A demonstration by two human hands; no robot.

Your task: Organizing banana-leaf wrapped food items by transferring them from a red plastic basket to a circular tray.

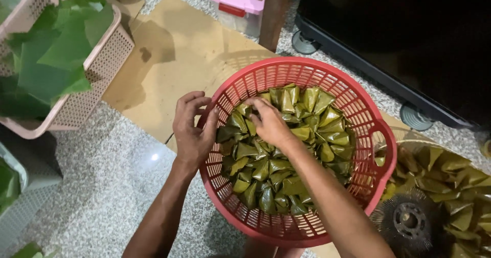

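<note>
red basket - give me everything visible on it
The red basket is round, of what looks like plastic, with slotted lattice walls and a handle opening at its right rim. It stands upright on the floor, partly over a brown sheet, and holds many green leaf-wrapped parcels packed in rings. The left hand grips its left rim from outside; the right hand reaches inside, on the parcels. A second container of similar parcels sits by its right side.
</note>
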